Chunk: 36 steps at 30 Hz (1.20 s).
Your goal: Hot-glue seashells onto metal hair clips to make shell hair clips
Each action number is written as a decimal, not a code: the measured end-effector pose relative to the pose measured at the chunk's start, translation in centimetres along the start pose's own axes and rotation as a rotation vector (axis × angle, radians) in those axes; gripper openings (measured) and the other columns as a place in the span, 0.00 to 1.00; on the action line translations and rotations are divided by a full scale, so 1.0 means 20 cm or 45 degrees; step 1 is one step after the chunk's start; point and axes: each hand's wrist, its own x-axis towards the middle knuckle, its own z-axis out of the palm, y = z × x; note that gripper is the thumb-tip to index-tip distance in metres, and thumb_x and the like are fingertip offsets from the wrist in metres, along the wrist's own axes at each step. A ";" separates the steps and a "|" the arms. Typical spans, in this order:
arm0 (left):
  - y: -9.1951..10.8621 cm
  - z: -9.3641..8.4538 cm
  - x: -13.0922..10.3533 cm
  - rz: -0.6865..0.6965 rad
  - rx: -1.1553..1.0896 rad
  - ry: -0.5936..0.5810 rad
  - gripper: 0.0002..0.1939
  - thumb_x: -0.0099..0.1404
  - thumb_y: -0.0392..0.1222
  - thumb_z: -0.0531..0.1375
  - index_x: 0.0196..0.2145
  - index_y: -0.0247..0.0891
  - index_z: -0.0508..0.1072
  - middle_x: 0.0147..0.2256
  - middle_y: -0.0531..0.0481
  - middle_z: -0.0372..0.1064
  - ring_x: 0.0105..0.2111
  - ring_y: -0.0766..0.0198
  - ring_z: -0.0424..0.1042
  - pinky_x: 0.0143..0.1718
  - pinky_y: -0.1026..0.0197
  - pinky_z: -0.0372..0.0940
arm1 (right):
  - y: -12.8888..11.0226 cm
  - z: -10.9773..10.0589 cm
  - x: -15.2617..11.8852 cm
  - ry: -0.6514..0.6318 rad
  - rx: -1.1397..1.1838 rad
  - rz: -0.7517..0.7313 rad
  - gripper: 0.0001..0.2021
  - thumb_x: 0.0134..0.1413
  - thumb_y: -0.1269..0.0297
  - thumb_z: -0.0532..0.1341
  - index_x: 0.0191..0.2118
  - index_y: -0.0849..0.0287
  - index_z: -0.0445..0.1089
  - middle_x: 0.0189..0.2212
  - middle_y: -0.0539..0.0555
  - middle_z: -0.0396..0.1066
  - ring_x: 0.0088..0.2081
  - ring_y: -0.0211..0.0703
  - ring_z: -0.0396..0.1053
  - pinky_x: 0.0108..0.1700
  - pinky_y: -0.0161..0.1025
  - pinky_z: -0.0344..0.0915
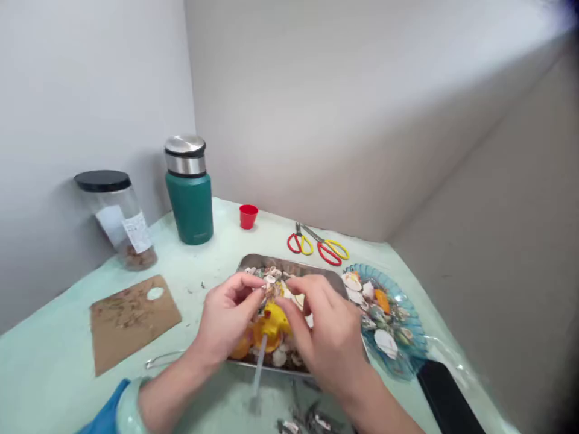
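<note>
My left hand (pixel 230 310) is closed in a pinch above a metal tray (pixel 335 280) of small shells. At its fingertips is a small pale piece, possibly a shell, too small to make out. My right hand (pixel 323 325) faces it with thumb and forefinger curved toward each other around something small and unclear. Below and between my hands lies a yellow tool (pixel 272 325) that looks like a hot glue gun, with a translucent stick (pixel 260 364) pointing toward me. An orange piece (pixel 243 345) shows beside my left wrist, partly hidden.
A blue dish (pixel 418 337) of shells and a black object (pixel 447 395) are on the right. Behind are scissors (pixel 330 250), pliers-like cutters (pixel 299 241) and a red cup (pixel 248 217). Leftward stand a green flask (pixel 190 208), a jar (pixel 120 220) and littered cardboard (pixel 131 337).
</note>
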 end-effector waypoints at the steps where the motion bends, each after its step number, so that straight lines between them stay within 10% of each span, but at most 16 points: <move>1: 0.00 0.00 0.00 -0.004 -0.009 -0.003 0.06 0.51 0.39 0.61 0.26 0.34 0.71 0.16 0.59 0.64 0.15 0.75 0.59 0.18 0.72 0.57 | 0.01 0.00 0.01 -0.006 0.033 0.079 0.04 0.58 0.69 0.56 0.38 0.60 0.66 0.32 0.52 0.69 0.32 0.38 0.66 0.34 0.35 0.59; 10: -0.04 -0.03 0.02 -0.086 -0.216 -0.143 0.08 0.55 0.42 0.63 0.30 0.35 0.70 0.11 0.60 0.61 0.13 0.75 0.58 0.17 0.72 0.56 | 0.07 0.02 0.04 -0.353 0.760 0.785 0.06 0.56 0.63 0.56 0.36 0.57 0.69 0.28 0.48 0.69 0.27 0.34 0.63 0.30 0.32 0.61; 20: -0.07 -0.03 0.01 -0.225 -0.357 -0.338 0.10 0.56 0.46 0.63 0.31 0.37 0.68 0.11 0.60 0.60 0.10 0.72 0.56 0.11 0.69 0.56 | 0.06 0.02 0.03 -0.308 0.781 0.744 0.04 0.55 0.66 0.57 0.35 0.56 0.69 0.29 0.47 0.70 0.27 0.32 0.63 0.30 0.31 0.62; 36: 0.00 -0.01 -0.03 0.057 -0.047 -0.102 0.06 0.55 0.41 0.62 0.29 0.36 0.72 0.15 0.58 0.64 0.14 0.72 0.61 0.16 0.70 0.60 | 0.04 0.04 0.03 -0.461 1.508 1.138 0.13 0.47 0.66 0.65 0.38 0.59 0.62 0.21 0.43 0.63 0.16 0.26 0.57 0.15 0.23 0.48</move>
